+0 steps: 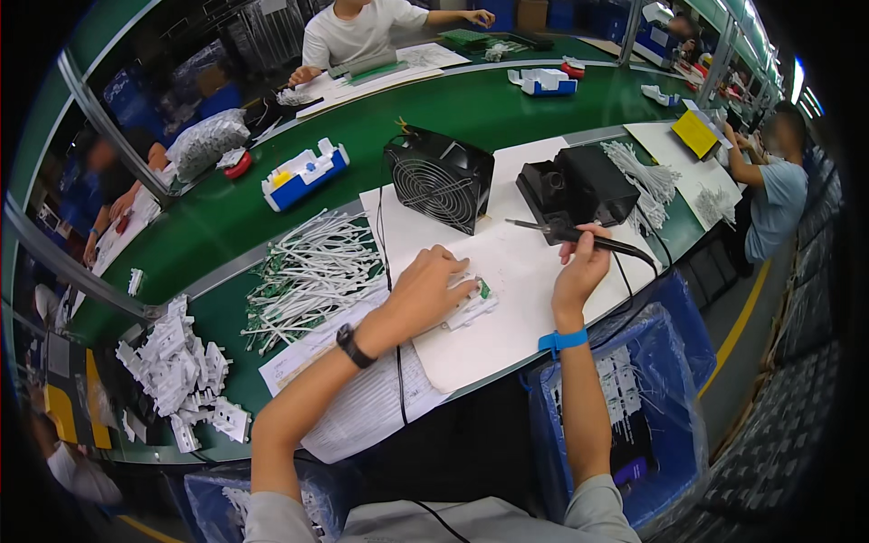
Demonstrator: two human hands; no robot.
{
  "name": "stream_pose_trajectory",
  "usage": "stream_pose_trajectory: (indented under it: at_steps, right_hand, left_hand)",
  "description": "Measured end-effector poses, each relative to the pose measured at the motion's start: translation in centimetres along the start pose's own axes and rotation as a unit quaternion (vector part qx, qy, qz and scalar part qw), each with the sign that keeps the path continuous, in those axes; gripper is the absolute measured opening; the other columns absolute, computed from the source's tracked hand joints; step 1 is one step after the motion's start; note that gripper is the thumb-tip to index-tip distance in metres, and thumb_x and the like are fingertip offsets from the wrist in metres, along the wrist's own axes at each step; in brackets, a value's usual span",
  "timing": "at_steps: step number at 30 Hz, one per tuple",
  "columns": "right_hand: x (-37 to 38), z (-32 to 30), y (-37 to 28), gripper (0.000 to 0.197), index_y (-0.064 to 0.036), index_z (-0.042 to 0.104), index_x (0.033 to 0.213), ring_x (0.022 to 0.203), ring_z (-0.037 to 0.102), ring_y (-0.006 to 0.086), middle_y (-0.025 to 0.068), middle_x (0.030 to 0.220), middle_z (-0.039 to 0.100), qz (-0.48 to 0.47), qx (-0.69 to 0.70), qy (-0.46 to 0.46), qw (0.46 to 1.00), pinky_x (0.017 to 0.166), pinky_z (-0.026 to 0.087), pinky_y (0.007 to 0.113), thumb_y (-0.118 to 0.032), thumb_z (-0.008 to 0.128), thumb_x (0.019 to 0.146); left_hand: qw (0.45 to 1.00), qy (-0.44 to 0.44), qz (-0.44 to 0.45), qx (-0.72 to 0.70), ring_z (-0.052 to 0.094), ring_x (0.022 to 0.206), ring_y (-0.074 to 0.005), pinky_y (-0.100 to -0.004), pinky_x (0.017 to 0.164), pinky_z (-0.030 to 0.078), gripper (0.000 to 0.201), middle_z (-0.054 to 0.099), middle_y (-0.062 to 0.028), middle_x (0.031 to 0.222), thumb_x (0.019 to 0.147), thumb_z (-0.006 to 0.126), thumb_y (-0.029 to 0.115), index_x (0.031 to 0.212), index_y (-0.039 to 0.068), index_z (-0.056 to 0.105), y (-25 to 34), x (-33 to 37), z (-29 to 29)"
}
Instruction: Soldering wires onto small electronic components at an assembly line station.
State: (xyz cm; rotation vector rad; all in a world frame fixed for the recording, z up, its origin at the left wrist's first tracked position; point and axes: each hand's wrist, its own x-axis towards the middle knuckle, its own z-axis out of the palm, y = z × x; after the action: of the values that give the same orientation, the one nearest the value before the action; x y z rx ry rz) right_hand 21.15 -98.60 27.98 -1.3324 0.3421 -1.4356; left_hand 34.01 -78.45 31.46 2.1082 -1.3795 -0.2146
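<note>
My left hand (424, 297), with a black band on its wrist, rests on the white work sheet (525, 308). Its fingers hold down a small white plastic housing (471, 312) with a bit of green circuit board on it; the hand partly hides this piece. In my right hand (582, 271), a soldering iron (554, 232) is gripped like a pen, its tip pointing left, above the sheet and apart from the housing. A blue strap (563, 340) circles that wrist. Just beyond the iron stands a black soldering-iron holder (579, 185).
A black fan (441, 179) faces me. White wires with green boards (312, 276) and a heap of white housings (181, 366) lie left. Blue-lined bins (670, 425) stand below the table edge. Beyond runs a green conveyor (398, 118) with blue trays (306, 174); co-workers sit around.
</note>
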Motion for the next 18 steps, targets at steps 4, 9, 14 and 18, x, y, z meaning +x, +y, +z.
stream_pose_trajectory:
  at_steps: [4, 9, 14, 18]
  right_hand:
    - [-0.1, -0.6, -0.1, 0.009, -0.0053, 0.054, 0.107, 0.064, 0.051, 0.0079, 0.003, 0.078, 0.055, 0.015, -0.004, 0.017, 1.0, 0.057, 0.038, 0.022, -0.012, 0.048, 0.105]
    - [-0.7, -0.3, -0.6, 0.008, -0.0052, 0.053, 0.107, 0.065, 0.052, 0.0081, 0.0039, 0.079, 0.057, 0.03, 0.01, -0.041, 0.999, 0.058, 0.04, 0.022, -0.011, 0.048, 0.104]
    - [-1.2, -0.7, -0.9, 0.007, -0.0049, 0.052, 0.106, 0.065, 0.052, 0.0079, 0.0034, 0.078, 0.056, 0.055, 0.018, -0.083, 0.995, 0.057, 0.041, 0.022, -0.011, 0.052, 0.102]
    - [-1.6, -1.0, -0.7, 0.009, -0.0038, 0.053, 0.103, 0.065, 0.052, 0.0074, 0.0021, 0.078, 0.053, 0.083, -0.004, -0.122, 0.989, 0.059, 0.041, 0.022, -0.011, 0.057, 0.1]
  left_hand:
    - [0.993, 0.043, 0.099, 0.044, 0.059, 0.098, -0.0313, -0.0417, 0.086, 0.051, 0.038, 0.059, -0.0153, 0.109, 0.088, 0.073, 0.022, 0.122, 0.007, 0.068, 2.1, -2.9, 0.7]
    - [0.995, 0.008, 0.067, 0.079, 0.056, 0.102, -0.0306, -0.0407, 0.083, 0.05, 0.041, 0.056, -0.0131, 0.108, 0.086, 0.073, 0.017, 0.126, 0.008, 0.066, 2.8, -4.5, 1.8]
    - [0.994, 0.042, 0.056, 0.087, 0.056, 0.102, -0.0302, -0.0397, 0.082, 0.05, 0.038, 0.056, -0.0122, 0.108, 0.086, 0.07, 0.007, 0.123, 0.009, 0.068, 1.5, -4.7, 1.6]
    - [0.993, 0.051, 0.069, 0.079, 0.055, 0.101, -0.0303, -0.0396, 0.082, 0.05, 0.035, 0.057, -0.0116, 0.108, 0.086, 0.069, 0.004, 0.121, 0.009, 0.07, 0.7, -4.7, 1.4]
